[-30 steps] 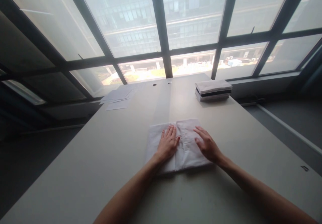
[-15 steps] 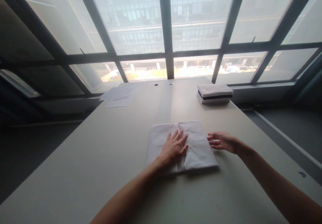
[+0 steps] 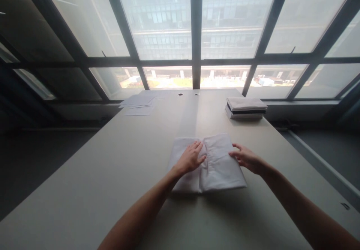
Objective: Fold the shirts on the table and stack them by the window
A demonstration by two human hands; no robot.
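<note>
A folded white cloth (image 3: 222, 167) lies on the white table in front of me, its two halves meeting at a seam down the middle. Flat on top of it near that seam rests my left hand (image 3: 189, 158), fingers stretched out. At the cloth's right edge is my right hand (image 3: 247, 159), with the thumb over the top and some fingertips out of sight beneath. That edge looks slightly raised from the table and seems pinched in my fingers.
On the table (image 3: 112, 175), a stack of folded cloths (image 3: 246, 107), white with a dark layer, stands at the far right. Several white sheets (image 3: 139, 104) lie at the far left. Two holes are near the back edge, and windows (image 3: 225, 25) rise behind.
My right hand has moved in from beside the cloth to its right edge and taken hold there. My left hand stays on the cloth, and the view has shifted slightly.
</note>
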